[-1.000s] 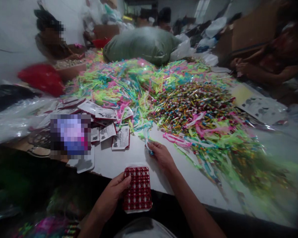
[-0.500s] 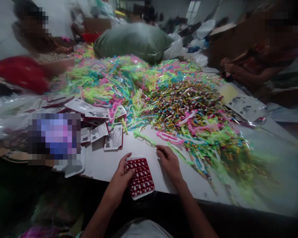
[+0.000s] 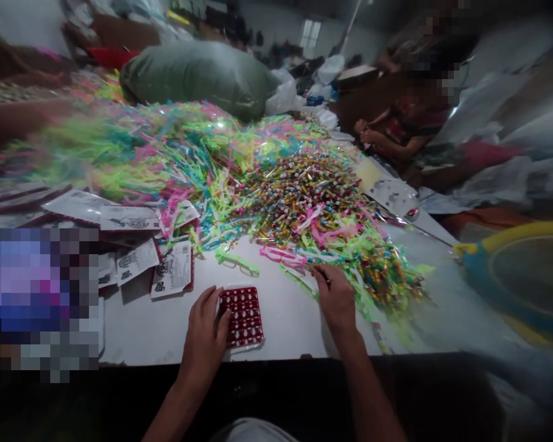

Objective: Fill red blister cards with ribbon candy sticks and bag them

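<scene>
My left hand (image 3: pixel 206 334) grips the left edge of a red tray (image 3: pixel 245 319) with a white border and rows of small pockets; the thumb lies over its face. The tray lies at the table's front edge. My right hand (image 3: pixel 337 301) is at the edge of the pile, its fingers curled together at the plastic toy glasses; whatever they pinch is hidden. Pink toy glasses (image 3: pixel 283 255) lie just left of its fingertips, and green toy glasses (image 3: pixel 237 263) farther left. Behind them rises a heap of multicoloured pencil-like sticks (image 3: pixel 304 184).
White printed packs (image 3: pixel 172 270) with red edges are stacked at left. A large heap of coloured plastic glasses (image 3: pixel 166 141) spreads behind, below a big green sack (image 3: pixel 198 77). A co-worker (image 3: pixel 410 123) sits at right, near a yellow-and-blue round rim (image 3: pixel 474 276).
The view has turned right. My right hand has moved farther into the glasses beside the pile. The red tray is now lying flatter and wholly on the table, with my left hand still on it.
</scene>
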A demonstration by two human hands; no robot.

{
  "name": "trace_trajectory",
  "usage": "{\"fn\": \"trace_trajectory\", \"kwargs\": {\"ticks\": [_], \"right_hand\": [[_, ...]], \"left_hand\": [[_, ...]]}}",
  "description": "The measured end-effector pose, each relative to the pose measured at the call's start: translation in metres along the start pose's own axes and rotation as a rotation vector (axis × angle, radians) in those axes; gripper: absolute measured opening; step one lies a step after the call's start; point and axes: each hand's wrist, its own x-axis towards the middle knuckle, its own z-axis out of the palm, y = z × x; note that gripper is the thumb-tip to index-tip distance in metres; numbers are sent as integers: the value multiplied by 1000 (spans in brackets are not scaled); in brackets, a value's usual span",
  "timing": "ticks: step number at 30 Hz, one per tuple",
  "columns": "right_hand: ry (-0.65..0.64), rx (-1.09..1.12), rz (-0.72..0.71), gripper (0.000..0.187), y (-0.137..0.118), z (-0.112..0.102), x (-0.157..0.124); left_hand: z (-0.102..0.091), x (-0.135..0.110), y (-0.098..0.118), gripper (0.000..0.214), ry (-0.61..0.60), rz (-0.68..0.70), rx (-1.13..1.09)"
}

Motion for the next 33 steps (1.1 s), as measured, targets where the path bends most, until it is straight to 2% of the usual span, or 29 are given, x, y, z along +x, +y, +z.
{"fn": "trace_trajectory", "kwargs": {"ticks": [3,7,11,16,20,24,26,31,33], "right_hand": [[-7,-105,-24,26,14,-12,10],[-52,-214,-33,26,10,-13,16],[-202,-301,1,19,7,-23,-6],[-285,-482,-4,7,27,-47,-42],[-377,-459,-7,7,30,-47,-49],[-339,-250,10,9,10,-34,-41],[-367,-78,63,10,-7,-23,-37],[-604,614,314,17,-56,23,-35],[-685,820,390,25,-69,39,-35]], "left_hand": [[-1,-3,-6,39,1,50,41],[-2,-10,-4,34,-41,125,21],[0,-23,0,28,-63,160,2],[5,-31,7,27,-46,140,2],[15,-30,19,26,-57,148,2],[20,-31,28,27,-82,160,-6],[19,-31,29,26,-83,153,-23],[16,-31,28,27,-106,160,-36],[16,-30,27,28,-104,175,-30]]}}
